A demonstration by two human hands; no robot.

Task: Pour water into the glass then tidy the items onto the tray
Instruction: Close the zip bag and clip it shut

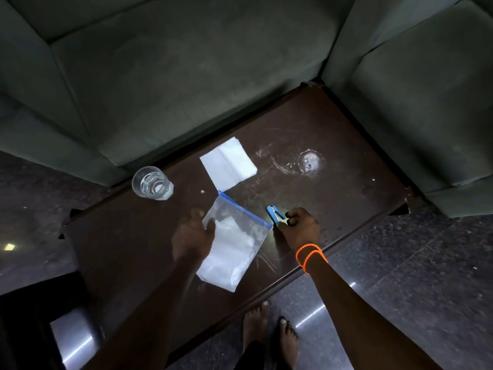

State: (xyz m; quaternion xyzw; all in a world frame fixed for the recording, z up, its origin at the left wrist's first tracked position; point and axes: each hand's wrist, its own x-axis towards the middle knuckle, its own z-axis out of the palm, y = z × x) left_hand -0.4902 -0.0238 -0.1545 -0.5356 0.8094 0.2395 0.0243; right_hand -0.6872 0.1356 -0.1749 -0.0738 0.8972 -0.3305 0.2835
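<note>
Head view: at the lower centre of the frame, two bare feet (269,332) are seen on the polished floor (400,303) beside a dark table (333,129). Above them, the left hand (190,237) is closed on the left edge of a clear zip bag (234,249) with a blue seal; the bag lies on the table. The right hand (301,228), an orange bracelet (310,256) at its wrist, is curled around a small blue clip (274,214). Further up, a folded white napkin (228,164) is noted. The glass (152,183), holding water, stands at centre left. A green sofa (186,62) fills the top.
</note>
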